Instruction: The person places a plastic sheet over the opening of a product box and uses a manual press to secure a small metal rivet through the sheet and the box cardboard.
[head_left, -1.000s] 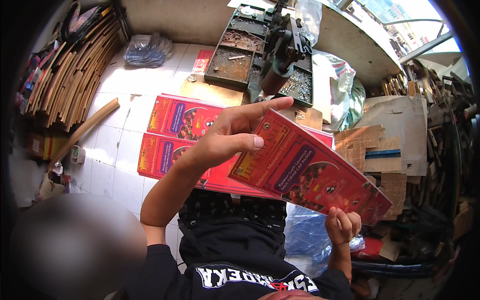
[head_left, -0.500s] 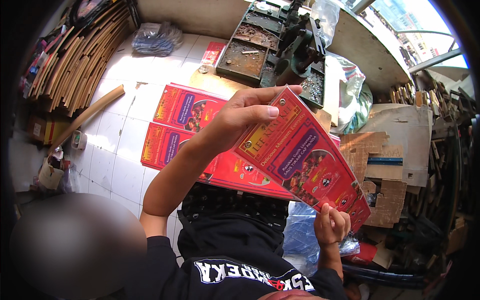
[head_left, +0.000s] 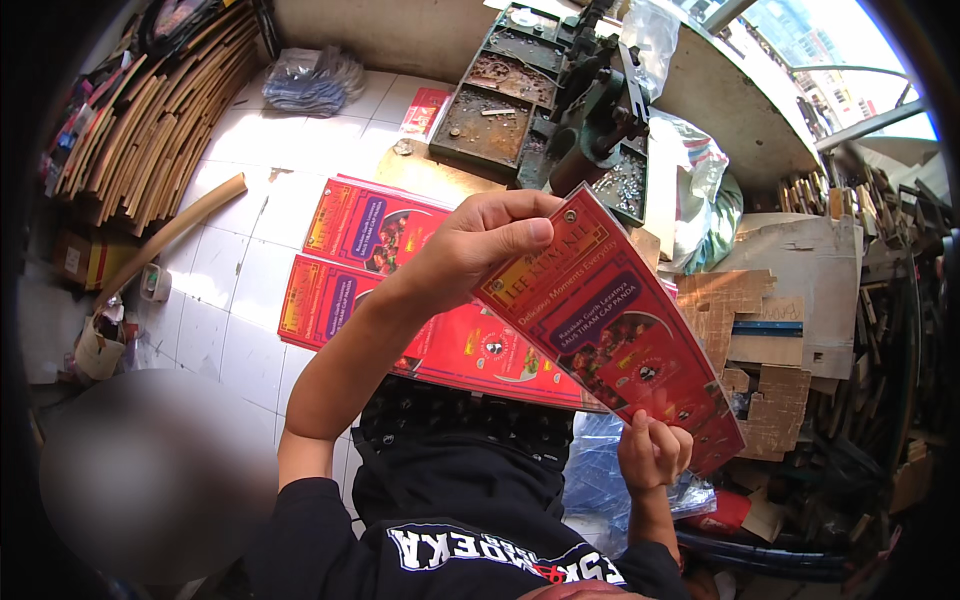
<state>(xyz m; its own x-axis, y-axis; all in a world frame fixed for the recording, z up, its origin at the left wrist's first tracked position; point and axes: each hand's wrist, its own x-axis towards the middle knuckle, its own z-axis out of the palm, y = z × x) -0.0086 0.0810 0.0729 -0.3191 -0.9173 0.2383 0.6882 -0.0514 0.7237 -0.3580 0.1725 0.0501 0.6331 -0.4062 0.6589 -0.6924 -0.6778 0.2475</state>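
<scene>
A long red printed card (head_left: pixel 640 350) with a glossy clear cover is held up at a slant. Small metal eyelets show at its upper corners. My left hand (head_left: pixel 495 240) is closed on the card's upper end, thumb on the printed face. At the lower end, my right hand (head_left: pixel 655 450) pinches the near long edge between thumb and fingers. Beneath my left forearm lie two piles of similar red cards, a farther pile (head_left: pixel 335 225) and a nearer pile (head_left: pixel 480 365). The forearm and the held card partly hide both piles.
A dark metal press (head_left: pixel 590 130) stands beyond the card, beside a compartmented tray (head_left: pixel 485 130) with small metal bits. Cardboard pieces (head_left: pixel 740 300) lie at the right. Wooden strips (head_left: pixel 160 110) and a long pole (head_left: pixel 180 235) are at the left. Clear plastic sheets (head_left: pixel 600 470) lie near my right forearm.
The held card has dropped slightly at its upper end and its face has tilted, looking darker. Both hands keep their hold; the right one has shifted a little to the left.
</scene>
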